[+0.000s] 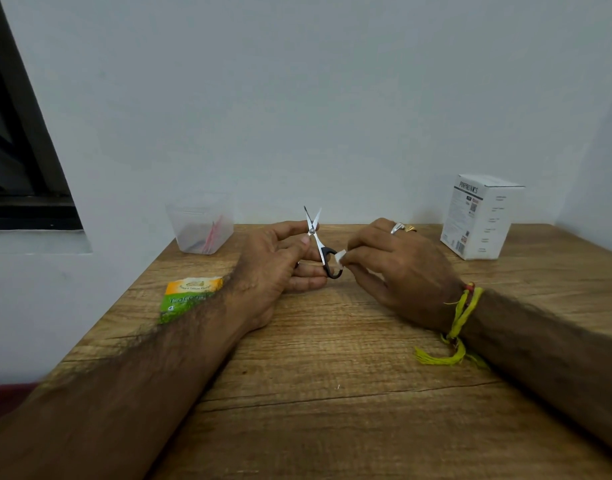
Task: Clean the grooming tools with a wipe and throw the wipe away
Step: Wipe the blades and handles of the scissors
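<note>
Small grooming scissors (pixel 317 237) with steel blades and black handle loops stand upright above the wooden table, blades spread open and pointing up. My left hand (pixel 277 261) holds them, thumb and forefinger pinching near the pivot, other fingers curled beside the lower loop. My right hand (pixel 398 268) pinches a small folded white wipe (pixel 340 256) and presses it against the black handle loop. Two rings sit on this hand, and a yellow thread is tied round the wrist.
A translucent plastic cup (pixel 200 226) with thin pink and dark items inside stands at the back left of the table (pixel 332 375). A green and orange sachet (pixel 190 296) lies beside my left forearm. A white carton (pixel 479 216) stands at the back right by the wall.
</note>
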The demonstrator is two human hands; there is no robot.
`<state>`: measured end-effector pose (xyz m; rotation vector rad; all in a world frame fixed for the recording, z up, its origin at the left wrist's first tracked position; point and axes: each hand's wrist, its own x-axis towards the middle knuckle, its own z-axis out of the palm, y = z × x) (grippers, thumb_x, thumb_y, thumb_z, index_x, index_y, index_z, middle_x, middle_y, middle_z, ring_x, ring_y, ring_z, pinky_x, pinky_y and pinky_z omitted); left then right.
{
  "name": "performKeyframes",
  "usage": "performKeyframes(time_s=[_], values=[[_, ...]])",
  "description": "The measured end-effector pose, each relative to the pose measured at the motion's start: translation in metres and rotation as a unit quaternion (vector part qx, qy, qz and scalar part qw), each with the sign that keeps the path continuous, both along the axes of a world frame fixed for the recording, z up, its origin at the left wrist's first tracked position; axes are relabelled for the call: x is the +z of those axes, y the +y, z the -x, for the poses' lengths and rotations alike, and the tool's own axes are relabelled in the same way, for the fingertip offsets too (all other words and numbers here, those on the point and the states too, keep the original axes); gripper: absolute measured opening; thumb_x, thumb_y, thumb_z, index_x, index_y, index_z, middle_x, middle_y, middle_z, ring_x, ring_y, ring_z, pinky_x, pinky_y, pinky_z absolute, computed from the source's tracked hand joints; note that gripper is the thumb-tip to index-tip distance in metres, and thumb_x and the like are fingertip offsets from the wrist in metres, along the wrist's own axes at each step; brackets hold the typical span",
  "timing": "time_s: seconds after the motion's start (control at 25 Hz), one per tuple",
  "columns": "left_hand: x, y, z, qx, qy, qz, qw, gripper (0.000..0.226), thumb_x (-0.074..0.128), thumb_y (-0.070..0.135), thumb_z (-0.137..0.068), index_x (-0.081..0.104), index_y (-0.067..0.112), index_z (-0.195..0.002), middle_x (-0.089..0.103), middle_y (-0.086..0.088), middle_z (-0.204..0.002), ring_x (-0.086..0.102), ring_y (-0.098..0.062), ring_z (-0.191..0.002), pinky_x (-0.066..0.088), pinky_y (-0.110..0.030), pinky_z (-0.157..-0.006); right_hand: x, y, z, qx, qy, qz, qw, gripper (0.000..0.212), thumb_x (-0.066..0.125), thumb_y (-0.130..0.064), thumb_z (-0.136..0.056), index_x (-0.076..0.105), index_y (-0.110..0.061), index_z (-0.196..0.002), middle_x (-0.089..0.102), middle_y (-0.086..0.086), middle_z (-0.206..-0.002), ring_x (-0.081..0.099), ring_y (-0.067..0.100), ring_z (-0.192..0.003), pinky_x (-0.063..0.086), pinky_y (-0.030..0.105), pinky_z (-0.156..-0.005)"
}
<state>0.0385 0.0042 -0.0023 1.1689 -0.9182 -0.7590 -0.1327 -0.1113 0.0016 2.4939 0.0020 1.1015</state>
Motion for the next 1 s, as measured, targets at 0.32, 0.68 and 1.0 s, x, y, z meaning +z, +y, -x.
performKeyframes(time_s=[0.32,0.68,1.0], values=[[-0.0004,-0.0005,-0.0007,-0.005,-0.003,0.005,1.000,0.029,0.055,0.011,-0.103,0.059,0.011,-0.132,0.077,-0.020,-0.093,0.077,-0.036,-0.079,0.063,-0.035,-0.063,-0.0004,0.0019,-0.0010,-0.005,-0.008,-0.038,0.999,0.006,0.068,-0.012,-0.090,0.073,-0.010,-0.092,0.068,0.004,-0.094,0.062,0.025,-0.084,0.049,0.039,-0.065],[0.0011,0.0017,0.0034,-0.011,-0.014,0.003,1.000,0.027,0.054,0.010,-0.103,0.061,0.011,-0.129,0.077,-0.020,-0.091,0.077,-0.034,-0.076,0.062,-0.033,-0.060,0.0001,0.0059,-0.0046,-0.017,-0.032,-0.076,0.996,0.012,0.063,-0.015,-0.094,0.073,-0.009,-0.092,0.069,0.004,-0.093,0.062,0.026,-0.083,0.051,0.045,-0.065],[0.0019,0.0022,0.0063,-0.007,-0.017,-0.001,1.000,0.025,0.053,0.009,-0.103,0.063,0.011,-0.127,0.077,-0.018,-0.089,0.077,-0.035,-0.076,0.062,-0.033,-0.060,-0.0014,0.0103,-0.0095,-0.013,-0.024,-0.080,0.996,0.012,0.064,-0.015,-0.093,0.073,-0.008,-0.093,0.068,0.006,-0.091,0.063,0.028,-0.083,0.052,0.045,-0.064]])
